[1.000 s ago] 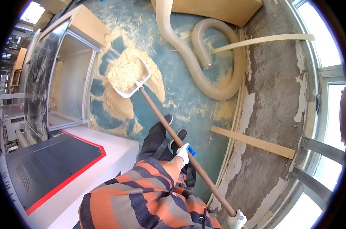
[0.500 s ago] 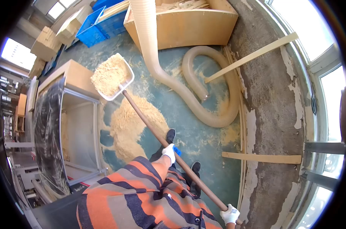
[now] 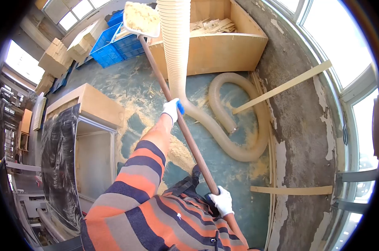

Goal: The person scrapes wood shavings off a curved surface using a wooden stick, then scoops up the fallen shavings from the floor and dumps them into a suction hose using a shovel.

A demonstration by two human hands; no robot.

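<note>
A white-and-blue glove covers my left hand point(image 3: 172, 109), which is wrapped round the middle of a long brown shovel handle point(image 3: 190, 140). Lower down, near the handle's end, my right hand point(image 3: 222, 201) in a white glove grips it too. The white shovel pan point(image 3: 157, 32) is raised at the top of the view, heaped with pale sawdust point(image 3: 140, 17). It is beside a ribbed hose point(image 3: 175, 46) and appears in front of the left side of a wooden box point(image 3: 223, 54). More sawdust point(image 3: 179, 152) lies on the floor, partly hidden by my left arm.
Wood scraps point(image 3: 212, 26) lie inside the wooden box. Blue crates point(image 3: 108, 46) stand to its left. The hose curls across the floor point(image 3: 239, 175). Two wooden strips point(image 3: 283, 87) touch or lie near the right wall. A plastic-covered frame point(image 3: 60, 163) stands at the left, beside a wooden cabinet point(image 3: 101, 104).
The loaded shovel has risen off the floor pile and moved forward to the box and crates. My left arm has stretched out, and my right hand has come up closer to my body.
</note>
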